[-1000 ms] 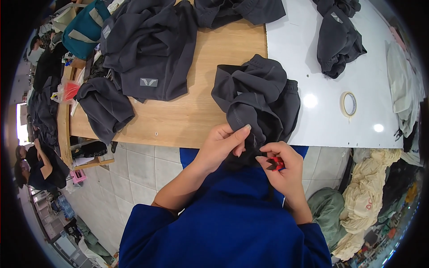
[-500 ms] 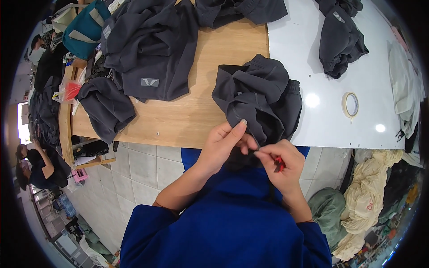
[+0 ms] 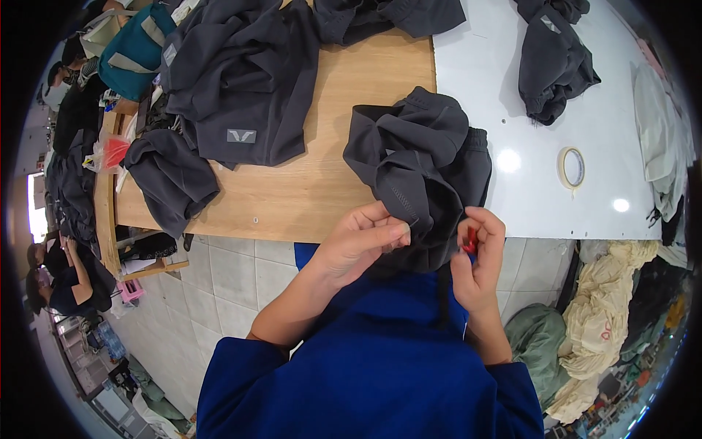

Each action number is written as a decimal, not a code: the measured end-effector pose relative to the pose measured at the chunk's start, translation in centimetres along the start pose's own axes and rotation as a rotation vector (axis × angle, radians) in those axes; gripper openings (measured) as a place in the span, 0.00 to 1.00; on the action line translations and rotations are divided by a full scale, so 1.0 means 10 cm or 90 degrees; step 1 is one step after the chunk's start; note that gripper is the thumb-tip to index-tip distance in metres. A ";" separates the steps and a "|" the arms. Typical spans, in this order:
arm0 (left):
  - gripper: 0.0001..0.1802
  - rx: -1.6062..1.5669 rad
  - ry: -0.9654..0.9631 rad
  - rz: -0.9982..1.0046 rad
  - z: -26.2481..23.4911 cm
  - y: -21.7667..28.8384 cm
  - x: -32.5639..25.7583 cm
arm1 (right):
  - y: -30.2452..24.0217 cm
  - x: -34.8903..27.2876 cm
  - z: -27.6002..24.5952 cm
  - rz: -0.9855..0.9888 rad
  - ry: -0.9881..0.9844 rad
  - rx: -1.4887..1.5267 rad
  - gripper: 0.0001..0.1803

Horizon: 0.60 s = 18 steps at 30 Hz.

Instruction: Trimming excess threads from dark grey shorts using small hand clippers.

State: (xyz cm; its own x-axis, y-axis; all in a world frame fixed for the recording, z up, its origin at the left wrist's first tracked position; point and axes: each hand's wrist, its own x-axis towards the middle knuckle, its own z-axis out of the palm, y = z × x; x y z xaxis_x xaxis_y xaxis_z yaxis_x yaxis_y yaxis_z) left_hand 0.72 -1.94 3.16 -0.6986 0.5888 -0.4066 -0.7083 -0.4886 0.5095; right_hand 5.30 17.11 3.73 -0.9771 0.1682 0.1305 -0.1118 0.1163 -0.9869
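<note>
One dark garment (image 3: 428, 164) hangs off the surface (image 3: 307, 183) edge, with the left hand (image 3: 362, 241) pinching its hem and the right hand (image 3: 479, 256) just beside that grip, clenched on one small red tool (image 3: 472, 241). Beyond the grip lie about four more dark garments and one tape roll (image 3: 572, 167). Since the earlier frame the hands have drawn slightly apart, the left lower on the hem.

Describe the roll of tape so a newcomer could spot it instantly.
Start at the white tabletop to the right of the wooden one. The roll of tape lies flat near its front edge, right of the dark garment being handled. It is the only small pale ring there.
</note>
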 end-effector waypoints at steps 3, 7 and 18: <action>0.13 -0.020 -0.029 0.024 0.00 -0.03 0.02 | 0.04 0.10 0.00 -0.139 -0.035 -0.203 0.21; 0.17 0.007 0.004 0.041 0.01 -0.02 0.00 | 0.05 0.12 0.06 -0.206 -0.042 -0.305 0.20; 0.19 0.078 -0.032 0.051 0.02 -0.05 -0.04 | 0.05 0.10 0.18 -0.216 0.023 -0.299 0.24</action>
State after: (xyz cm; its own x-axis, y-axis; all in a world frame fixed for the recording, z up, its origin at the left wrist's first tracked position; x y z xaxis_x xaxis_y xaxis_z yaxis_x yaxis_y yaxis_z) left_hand 1.36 -1.79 3.16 -0.7437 0.5848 -0.3239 -0.6311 -0.4542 0.6289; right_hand 3.91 15.59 3.22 -0.8928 0.0778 0.4438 -0.3177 0.5895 -0.7426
